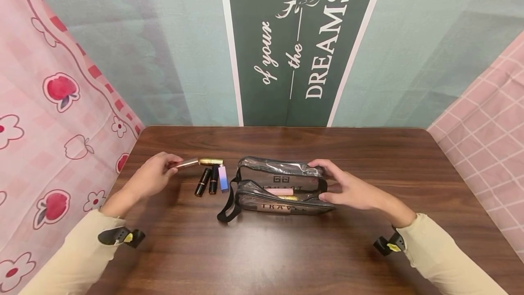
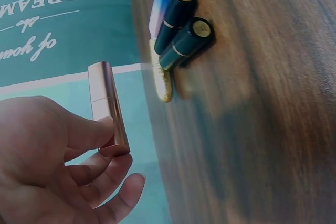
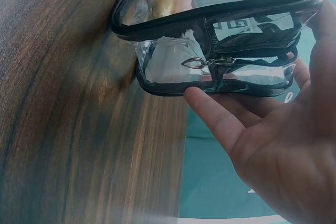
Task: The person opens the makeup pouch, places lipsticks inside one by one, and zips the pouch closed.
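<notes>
My left hand point(image 1: 152, 174) pinches a rose-gold lipstick tube point(image 2: 106, 98) between thumb and fingers, at the left of the table. Just right of it lie a gold tube point(image 1: 211, 161), two black lipsticks point(image 1: 202, 182) and a pink-to-blue lipstick point(image 1: 223, 178). A clear zip pouch point(image 1: 262, 166) with black trim stands open at the middle. My right hand point(image 1: 350, 189) holds the pouch's right end, thumb and fingers spread across its near and far sides. Inside the pouch show a pink tube point(image 1: 280, 191) and a gold tube point(image 3: 167, 2).
The pouch's black strap point(image 1: 229, 213) hangs out on its left side onto the brown wooden table point(image 1: 262, 254). A metal zipper pull point(image 3: 194, 63) hangs at the right end. Printed cloths point(image 1: 184, 58) stand behind and at both sides of the table.
</notes>
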Demonstrator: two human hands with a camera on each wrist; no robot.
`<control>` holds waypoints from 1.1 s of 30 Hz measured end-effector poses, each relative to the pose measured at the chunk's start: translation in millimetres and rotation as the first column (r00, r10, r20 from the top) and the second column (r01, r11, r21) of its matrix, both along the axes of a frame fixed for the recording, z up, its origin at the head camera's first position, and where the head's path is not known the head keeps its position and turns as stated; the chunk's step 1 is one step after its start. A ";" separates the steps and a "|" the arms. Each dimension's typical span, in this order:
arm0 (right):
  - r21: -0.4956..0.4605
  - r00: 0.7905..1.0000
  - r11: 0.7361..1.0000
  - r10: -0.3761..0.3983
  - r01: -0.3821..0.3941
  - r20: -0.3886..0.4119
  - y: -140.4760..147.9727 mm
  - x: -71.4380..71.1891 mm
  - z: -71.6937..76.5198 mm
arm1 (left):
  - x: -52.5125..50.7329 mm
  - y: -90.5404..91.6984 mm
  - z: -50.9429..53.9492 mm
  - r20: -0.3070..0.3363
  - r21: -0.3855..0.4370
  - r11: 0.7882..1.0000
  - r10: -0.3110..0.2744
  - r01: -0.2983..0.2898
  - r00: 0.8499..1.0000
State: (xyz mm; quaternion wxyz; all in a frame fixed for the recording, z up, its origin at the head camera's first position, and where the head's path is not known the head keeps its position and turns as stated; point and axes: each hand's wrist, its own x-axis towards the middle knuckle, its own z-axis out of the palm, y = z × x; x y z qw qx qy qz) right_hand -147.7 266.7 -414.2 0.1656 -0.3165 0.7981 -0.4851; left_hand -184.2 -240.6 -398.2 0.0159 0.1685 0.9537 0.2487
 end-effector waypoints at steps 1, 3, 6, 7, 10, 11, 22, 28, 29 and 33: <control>0.000 1.000 1.000 0.001 -0.001 0.001 0.0 0.0 0.1 | 0.5 0.4 1.6 -0.001 0.000 1.000 -0.004 0.004 1.000; 0.000 1.000 1.000 0.000 0.000 0.001 0.0 0.0 0.1 | 1.2 1.0 4.3 -0.006 -0.003 1.000 -0.014 0.014 1.000; -0.002 1.000 1.000 -0.001 0.001 -0.001 -0.1 -0.1 0.3 | 2.4 2.7 8.0 -0.015 -0.005 1.000 -0.028 0.028 0.999; -0.001 1.000 1.000 -0.002 0.002 -0.003 -0.1 -0.2 0.4 | 2.7 3.3 8.9 -0.017 -0.003 0.999 -0.032 0.032 0.999; 0.001 1.000 1.000 -0.005 0.005 -0.003 -0.2 -0.1 0.7 | 3.8 5.7 11.1 -0.020 0.007 0.999 -0.044 0.044 0.999; 0.002 1.000 1.000 -0.005 0.005 -0.002 -0.3 0.0 0.8 | 4.2 6.6 11.7 -0.022 0.011 0.999 -0.048 0.048 0.999; 0.004 1.000 1.000 -0.003 0.003 0.008 -1.0 0.4 1.7 | 6.0 15.9 22.3 -0.060 0.018 0.996 -0.086 0.087 0.995; 0.018 1.000 1.000 -0.011 0.012 -0.005 -1.0 0.2 2.5 | 5.5 21.7 26.5 -0.077 0.027 0.992 -0.118 0.121 0.990; 0.019 1.000 1.000 -0.012 0.012 -0.006 -1.0 0.2 2.6 | 5.5 22.9 27.0 -0.078 0.029 0.992 -0.124 0.127 0.989; 0.023 1.000 1.000 -0.015 0.015 -0.011 -1.0 0.2 2.8 | 6.3 27.7 29.5 -0.086 0.030 0.989 -0.138 0.141 0.987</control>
